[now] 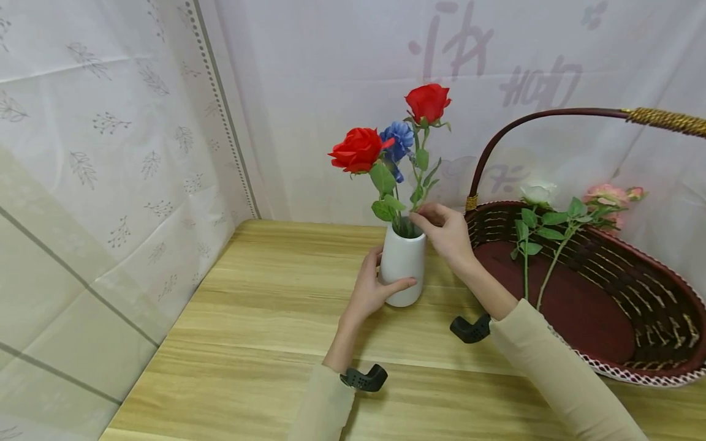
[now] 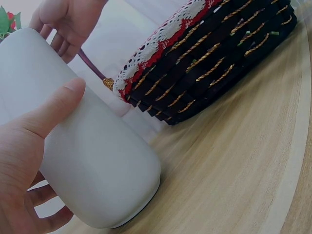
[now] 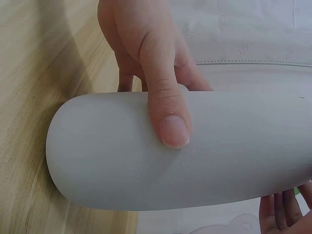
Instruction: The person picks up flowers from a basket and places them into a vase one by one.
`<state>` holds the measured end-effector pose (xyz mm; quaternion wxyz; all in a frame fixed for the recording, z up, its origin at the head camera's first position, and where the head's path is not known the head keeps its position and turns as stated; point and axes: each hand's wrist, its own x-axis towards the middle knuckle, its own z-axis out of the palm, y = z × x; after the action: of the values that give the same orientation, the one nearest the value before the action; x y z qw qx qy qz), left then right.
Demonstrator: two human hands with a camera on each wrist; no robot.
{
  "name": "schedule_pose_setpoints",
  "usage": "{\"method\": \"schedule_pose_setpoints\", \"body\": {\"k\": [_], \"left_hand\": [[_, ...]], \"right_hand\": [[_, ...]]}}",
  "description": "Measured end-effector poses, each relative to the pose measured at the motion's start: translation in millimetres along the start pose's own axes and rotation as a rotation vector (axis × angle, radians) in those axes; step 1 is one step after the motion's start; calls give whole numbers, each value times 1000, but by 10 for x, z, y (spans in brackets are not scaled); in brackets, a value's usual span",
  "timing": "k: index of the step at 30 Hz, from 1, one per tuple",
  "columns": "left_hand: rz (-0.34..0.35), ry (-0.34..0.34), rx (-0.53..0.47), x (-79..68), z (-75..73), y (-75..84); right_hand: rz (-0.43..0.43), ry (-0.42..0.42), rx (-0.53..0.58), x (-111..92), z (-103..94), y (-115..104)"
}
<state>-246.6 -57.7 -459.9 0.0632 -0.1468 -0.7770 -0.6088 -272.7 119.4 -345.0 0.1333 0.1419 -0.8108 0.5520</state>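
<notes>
A white vase [image 1: 404, 269] stands on the wooden table, holding two red roses and a blue flower [image 1: 401, 138]. My left hand [image 1: 366, 294] grips the vase low on its left side, with the thumb [image 3: 171, 122] across the front and the fingers behind. At the vase's mouth, my right hand [image 1: 449, 236] pinches the stem of the taller red rose [image 1: 428, 103] between thumb and forefinger. The other red rose [image 1: 357, 150] leans left over the rim. In the left wrist view the vase [image 2: 102, 151] fills the near side, and its base sits on the table.
On the right stands a dark woven basket [image 1: 656, 269] with a tall arched handle [image 1: 551, 113] and lace trim. A white rose [image 1: 539, 193] and pink flowers [image 1: 607, 195] lie across it on long stems. Patterned white curtains [image 1: 309, 110] hang behind and left of the table [image 1: 248, 318].
</notes>
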Motion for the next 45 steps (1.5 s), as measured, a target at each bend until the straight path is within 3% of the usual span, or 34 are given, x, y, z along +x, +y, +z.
{"method": "schedule_pose_setpoints", "body": {"k": [8, 19, 32, 45], "left_hand": [[4, -4, -2, -1, 6, 2], [1, -2, -7, -1, 12, 23], [-2, 2, -22, 1, 7, -6], [-16, 10, -13, 0, 6, -2]], "right_hand": [[57, -14, 58, -27, -38, -1], [26, -2, 77, -107, -144, -7], [-33, -55, 44, -244, -286, -16], [-80, -86, -77, -359, -468, 13]]}}
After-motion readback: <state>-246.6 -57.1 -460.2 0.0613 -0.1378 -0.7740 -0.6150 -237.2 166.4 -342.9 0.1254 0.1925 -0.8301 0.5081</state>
